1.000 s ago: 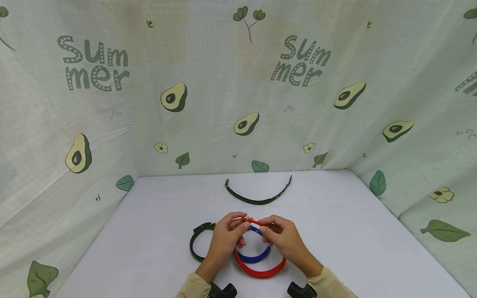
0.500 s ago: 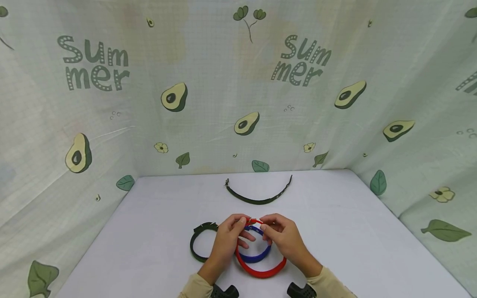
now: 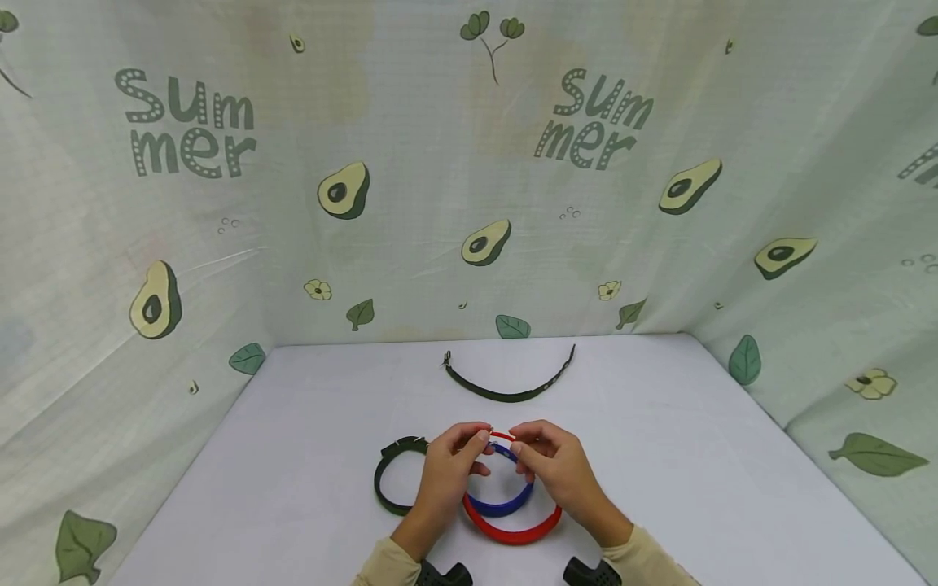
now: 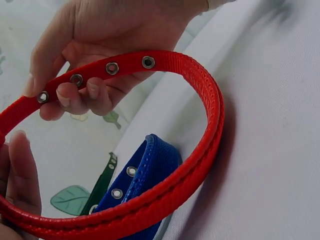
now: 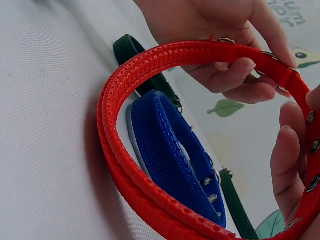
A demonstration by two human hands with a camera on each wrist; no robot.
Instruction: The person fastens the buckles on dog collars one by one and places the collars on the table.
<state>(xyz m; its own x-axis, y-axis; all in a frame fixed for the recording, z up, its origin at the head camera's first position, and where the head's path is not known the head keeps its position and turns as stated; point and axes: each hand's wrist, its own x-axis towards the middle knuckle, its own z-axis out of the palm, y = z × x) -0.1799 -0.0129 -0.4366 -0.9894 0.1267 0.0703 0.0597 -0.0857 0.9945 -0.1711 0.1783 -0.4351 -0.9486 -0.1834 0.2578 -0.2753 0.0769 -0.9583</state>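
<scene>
Head view: I've got both hands on the red collar at the near middle of the table.

Left hand (image 3: 449, 468) pinches the buckle end of the red collar (image 3: 510, 533), fingers curled round the strap; right hand (image 3: 558, 465) pinches the eyelet end, thumb and fingertips (image 4: 70, 95) pressed on the strap just by the metal eyelets. I see the two ends meeting between my hands, raised, while the loop's near side rests on the white table (image 3: 733, 456). Inside the red loop lies the blue collar (image 3: 501, 506), touching it. Just left of my left hand sits a dark green looped collar (image 3: 386, 482). Farther back, well apart, an open dark strap (image 3: 507, 395) curves across the table, with the avocado-print cloth (image 3: 469, 179) behind.
</scene>
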